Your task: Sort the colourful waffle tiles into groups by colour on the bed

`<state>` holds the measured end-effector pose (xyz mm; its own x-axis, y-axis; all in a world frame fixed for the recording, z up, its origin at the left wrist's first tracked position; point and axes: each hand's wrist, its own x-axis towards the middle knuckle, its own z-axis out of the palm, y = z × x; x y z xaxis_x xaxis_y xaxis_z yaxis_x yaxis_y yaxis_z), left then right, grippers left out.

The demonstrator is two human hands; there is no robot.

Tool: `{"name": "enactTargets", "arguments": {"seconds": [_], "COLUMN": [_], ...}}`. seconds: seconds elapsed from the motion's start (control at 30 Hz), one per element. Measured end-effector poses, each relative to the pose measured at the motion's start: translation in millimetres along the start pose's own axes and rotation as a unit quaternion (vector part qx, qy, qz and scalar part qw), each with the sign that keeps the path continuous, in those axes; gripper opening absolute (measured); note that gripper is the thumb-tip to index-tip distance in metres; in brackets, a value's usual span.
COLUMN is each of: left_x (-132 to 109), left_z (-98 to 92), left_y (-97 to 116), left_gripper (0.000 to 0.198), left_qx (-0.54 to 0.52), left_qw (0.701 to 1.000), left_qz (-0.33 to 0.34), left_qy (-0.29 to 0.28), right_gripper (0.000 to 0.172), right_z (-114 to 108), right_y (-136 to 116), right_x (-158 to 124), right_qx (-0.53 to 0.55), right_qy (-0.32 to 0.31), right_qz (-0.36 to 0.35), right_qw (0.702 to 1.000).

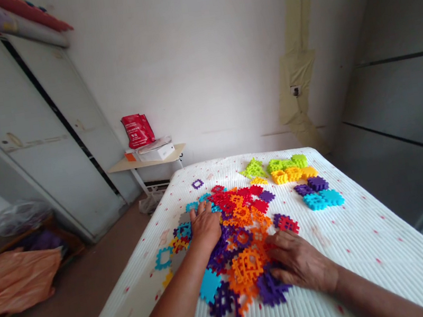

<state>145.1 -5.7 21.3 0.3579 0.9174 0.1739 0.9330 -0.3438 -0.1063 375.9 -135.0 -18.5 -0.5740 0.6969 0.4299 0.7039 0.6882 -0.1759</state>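
Note:
A loose pile of flat interlocking plastic pieces in several colours covers the middle of the table. My left hand [205, 228] rests on the pile's left side, fingers stretched forward over blue and grey pieces; its fingertips are partly hidden. At the right edge, my right hand [303, 260] touches the heap with thumb and fingers apart, beside orange pieces [248, 264] and a purple piece [271, 287]. Red pieces [229, 199] lie at the far side. Nearest me are a purple ring-shaped piece [224, 312] and a blue square piece [209, 285].
Sorted stacks stand at the table's far right: green [286, 163], yellow [292, 174], purple [318, 183] and blue [323, 199]. Green pieces [254, 168] lie left of them. Behind, a small side table [116, 166] holds a red bag [138, 130] and a white box [158, 152].

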Motion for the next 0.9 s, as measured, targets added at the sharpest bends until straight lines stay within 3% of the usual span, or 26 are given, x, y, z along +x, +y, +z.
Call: {"name": "enactTargets", "arguments": {"seconds": [0.27, 0.63, 0.9], "left_x": [16, 21, 18], "left_z": [-6.2, 2.3, -0.6], "left_y": [4, 1, -2], "left_gripper": [0.027, 0.022, 0.018], "left_qx": [0.021, 0.014, 0.012], "left_qw": [0.998, 0.997, 0.997], "left_qz": [0.041, 0.078, 0.075], "left_qy": [-0.033, -0.010, -0.002], "right_gripper": [0.034, 0.047, 0.041], "right_z": [5, 7, 8], "right_y": [4, 5, 8], "right_x": [-2, 0, -2], "right_qx": [-0.003, -0.005, -0.011], "right_qy": [0.005, 0.031, 0.015], "right_qz": [0.001, -0.011, -0.005], "right_qw": [1.000, 0.999, 1.000]}}
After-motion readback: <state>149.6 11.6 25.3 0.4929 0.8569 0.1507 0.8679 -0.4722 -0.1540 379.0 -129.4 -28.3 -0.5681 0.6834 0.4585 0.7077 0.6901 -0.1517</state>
